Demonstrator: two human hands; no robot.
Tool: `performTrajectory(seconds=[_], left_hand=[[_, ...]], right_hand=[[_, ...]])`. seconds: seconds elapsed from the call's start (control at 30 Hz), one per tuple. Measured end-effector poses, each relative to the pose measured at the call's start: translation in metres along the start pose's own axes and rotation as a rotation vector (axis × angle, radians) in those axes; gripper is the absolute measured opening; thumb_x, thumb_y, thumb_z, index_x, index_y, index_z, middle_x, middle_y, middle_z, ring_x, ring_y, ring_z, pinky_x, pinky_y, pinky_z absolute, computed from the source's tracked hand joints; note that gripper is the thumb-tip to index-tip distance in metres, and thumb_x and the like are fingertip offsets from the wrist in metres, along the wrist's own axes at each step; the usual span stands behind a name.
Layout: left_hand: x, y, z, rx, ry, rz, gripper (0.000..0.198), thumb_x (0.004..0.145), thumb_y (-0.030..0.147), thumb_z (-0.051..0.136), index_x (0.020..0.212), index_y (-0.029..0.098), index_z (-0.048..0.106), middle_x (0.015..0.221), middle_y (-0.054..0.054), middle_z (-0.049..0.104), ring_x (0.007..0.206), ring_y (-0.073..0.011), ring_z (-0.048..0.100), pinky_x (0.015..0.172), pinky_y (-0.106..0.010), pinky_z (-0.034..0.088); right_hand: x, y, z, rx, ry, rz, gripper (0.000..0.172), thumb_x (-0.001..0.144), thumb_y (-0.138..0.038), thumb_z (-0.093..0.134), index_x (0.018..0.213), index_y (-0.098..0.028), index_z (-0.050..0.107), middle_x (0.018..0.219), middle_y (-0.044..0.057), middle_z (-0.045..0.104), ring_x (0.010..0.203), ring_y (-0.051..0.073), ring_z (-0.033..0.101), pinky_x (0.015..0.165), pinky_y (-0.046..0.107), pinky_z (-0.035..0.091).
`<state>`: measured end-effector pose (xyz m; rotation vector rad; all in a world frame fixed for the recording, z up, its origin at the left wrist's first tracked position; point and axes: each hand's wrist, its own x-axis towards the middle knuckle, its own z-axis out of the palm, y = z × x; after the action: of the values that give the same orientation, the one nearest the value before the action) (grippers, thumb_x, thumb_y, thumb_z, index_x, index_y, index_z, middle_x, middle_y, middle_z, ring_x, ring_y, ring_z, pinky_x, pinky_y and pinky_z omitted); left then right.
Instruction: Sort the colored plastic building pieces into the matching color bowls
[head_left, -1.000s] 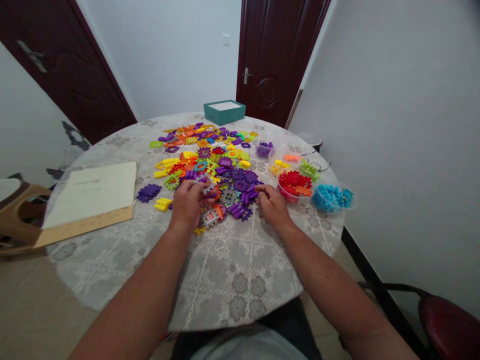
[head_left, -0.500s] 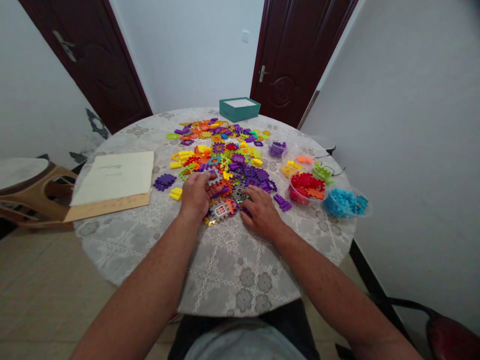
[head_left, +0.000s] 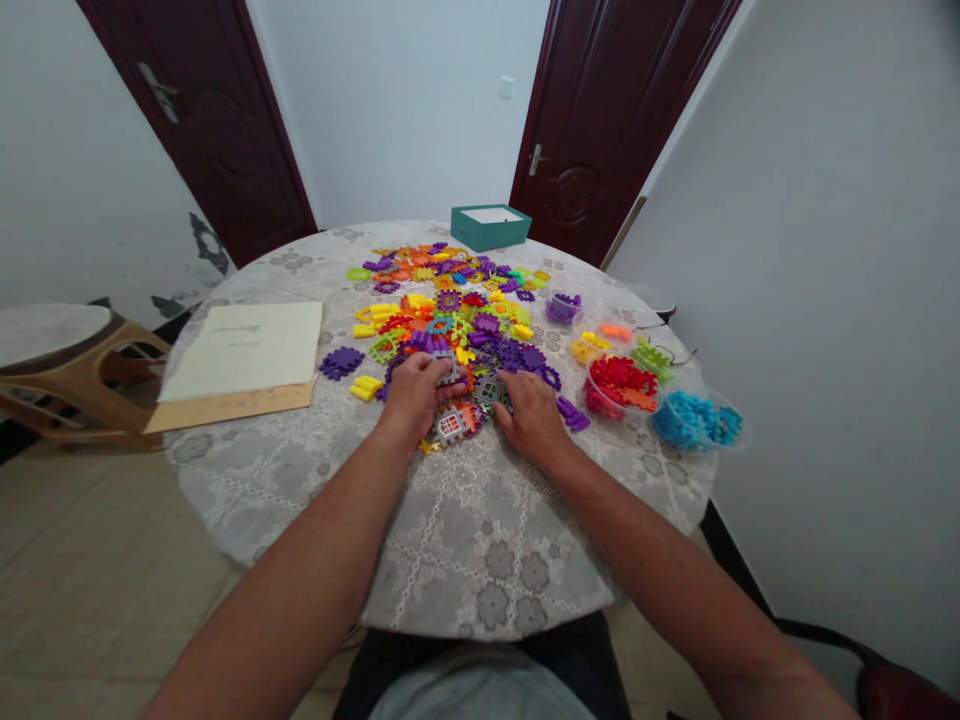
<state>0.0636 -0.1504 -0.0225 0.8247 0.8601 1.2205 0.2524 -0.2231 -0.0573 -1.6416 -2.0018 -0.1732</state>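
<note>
My left hand [head_left: 411, 398] is closed on a light grey interlocking building piece [head_left: 447, 368], held by its edge over the near side of a colourful pile of plastic pieces [head_left: 450, 325]. Just to the right, my right hand [head_left: 532, 410] has thumb and fingers at the edge of a dark grey window-like piece [head_left: 490, 391], gripping it low at the pile. A white-grey piece with a window grid [head_left: 451, 427] lies between the hands, nearer to me, beside orange and yellow pieces. Loose purple pieces [head_left: 572, 413] lie right of my right hand.
Clear tubs hold red pieces [head_left: 619, 385], blue pieces [head_left: 694, 418], and yellow pieces [head_left: 589, 346] at the right. An open book or folder [head_left: 244, 350] lies at the left. At the back stands a green box [head_left: 489, 232]. A patterned cloth [head_left: 465, 540] covers the round table.
The view has turned slightly left. My left hand has brought the light grey piece a little lower and closer to the right hand. More of the dark grey piece shows beside my right fingers.
</note>
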Motion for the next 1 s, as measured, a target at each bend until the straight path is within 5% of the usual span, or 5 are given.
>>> performTrajectory(seconds=[0.27,0.43,0.67,0.83,1.0], left_hand=[[0.003,-0.002,-0.004,0.000,-0.028,-0.002,0.027,0.076,0.018,0.076,0.093,0.018,0.056,0.099,-0.008,0.073,0.087,-0.0206,0.076,0.076,-0.035,0.064],[0.000,0.002,-0.003,-0.075,-0.128,-0.115,0.025,0.077,0.022,0.075,0.098,0.018,0.063,0.093,-0.007,0.071,0.088,-0.0209,0.075,0.082,-0.037,0.063],[-0.014,0.004,0.004,-0.091,-0.269,-0.207,0.044,0.078,0.021,0.076,0.120,0.021,0.063,0.100,-0.007,0.071,0.088,-0.0181,0.072,0.088,-0.040,0.062],[-0.014,0.001,0.007,-0.034,-0.245,-0.147,0.062,0.073,0.010,0.070,0.132,0.023,0.058,0.103,-0.006,0.071,0.093,-0.0183,0.071,0.083,-0.033,0.062],[-0.007,0.014,0.002,-0.120,-0.140,-0.074,0.063,0.072,0.005,0.059,0.132,0.024,0.056,0.109,-0.007,0.071,0.097,-0.0225,0.074,0.086,-0.045,0.064]], right_hand=[[0.029,0.006,-0.013,0.072,0.034,0.060,0.018,0.096,-0.025,0.058,0.103,-0.019,0.074,0.098,0.012,0.071,0.097,0.027,0.061,0.093,0.041,0.047],[0.032,-0.004,-0.023,0.317,0.216,0.097,0.026,0.101,-0.030,0.053,0.115,-0.022,0.074,0.101,0.008,0.072,0.093,0.023,0.065,0.089,0.036,0.050],[0.014,-0.018,-0.005,0.309,0.145,0.042,0.030,0.101,-0.027,0.052,0.123,-0.022,0.072,0.098,0.008,0.070,0.091,0.023,0.065,0.087,0.034,0.052],[0.012,-0.026,-0.002,0.268,0.060,-0.067,0.041,0.101,-0.026,0.051,0.141,-0.020,0.059,0.119,0.013,0.067,0.109,0.026,0.064,0.096,0.038,0.053],[0.010,-0.037,-0.008,0.256,0.039,-0.081,0.050,0.101,-0.025,0.051,0.150,-0.019,0.049,0.131,0.015,0.063,0.116,0.026,0.061,0.097,0.040,0.053]])
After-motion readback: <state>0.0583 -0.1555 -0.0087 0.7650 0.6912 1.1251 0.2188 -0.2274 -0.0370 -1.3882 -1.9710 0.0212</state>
